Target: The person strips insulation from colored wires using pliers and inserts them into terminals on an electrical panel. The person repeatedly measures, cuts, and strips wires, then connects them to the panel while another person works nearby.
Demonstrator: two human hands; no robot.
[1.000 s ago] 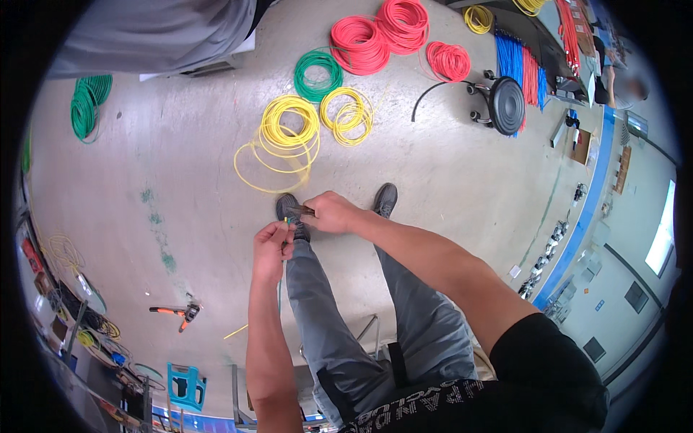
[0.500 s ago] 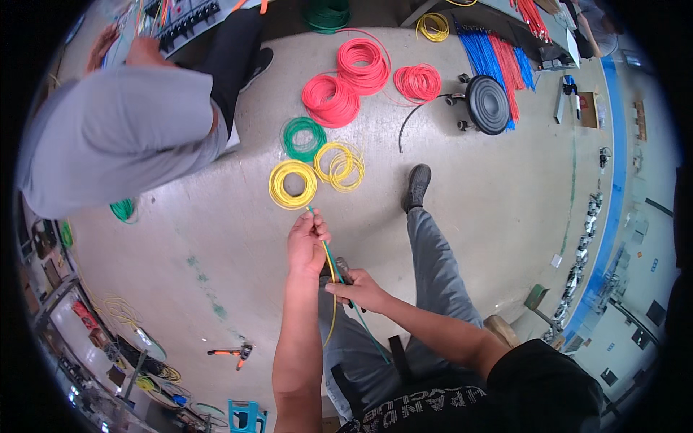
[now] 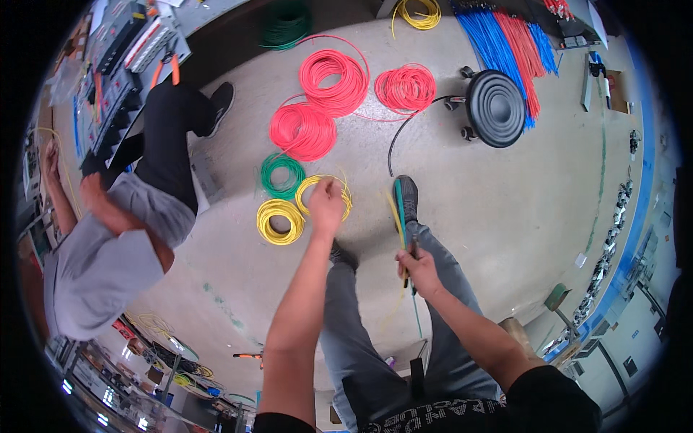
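Observation:
My left hand point(image 3: 328, 204) reaches over the loose yellow wire coil point(image 3: 344, 210) on the floor, its fingers pinched together. What they hold, if anything, is hidden. Beside it lie a tight yellow wire coil point(image 3: 264, 223) and a green wire coil point(image 3: 269, 174). Over my right thigh, my right hand point(image 3: 424, 276) is closed round dark-handled pliers point(image 3: 413, 247), along with a green wire point(image 3: 401, 206) and a yellow wire point(image 3: 393, 211). Both wires stick up past the hand toward my right shoe, and the green one also trails below it.
Several red wire coils point(image 3: 303, 132) lie farther off. A round black wheeled stool point(image 3: 496, 108) stands at the right, near bundles of blue wires point(image 3: 485, 54) and red wires point(image 3: 514, 47). A seated co-worker point(image 3: 108, 267) is at the left, beside a panel with components point(image 3: 119, 94).
My left hand has let go of the wires and moved forward to the loose yellow coil. My right hand has shifted right with the pliers and wires. The view has turned; the co-worker appears lower.

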